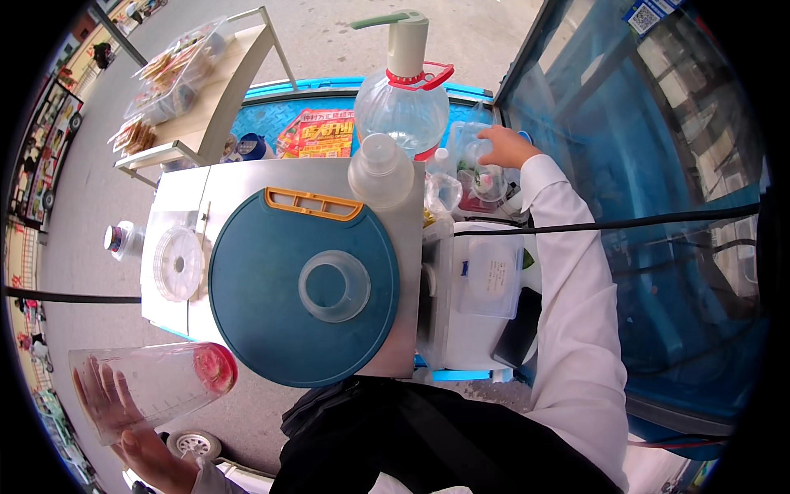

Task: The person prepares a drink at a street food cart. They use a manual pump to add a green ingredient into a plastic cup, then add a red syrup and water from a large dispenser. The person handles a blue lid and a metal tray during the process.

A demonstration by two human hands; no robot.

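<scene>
My left hand (111,407) holds a clear plastic blender jug (156,383) tilted on its side at the lower left, with red fruit pulp at its bottom end. My right hand (506,146) reaches far forward in a white sleeve and grips a clear plastic bag or container (476,160) behind the cart, beside the water bottle. Between the hands lies a round dark teal lid (271,305) with an orange handle and a clear cup-shaped cap (333,286) on it.
A large water bottle with a pump (403,99) stands at the back, a clear upturned cup (380,171) in front of it. A white lidded box (481,284) sits right of the steel counter (214,185). A table with packed food (185,82) stands at the far left.
</scene>
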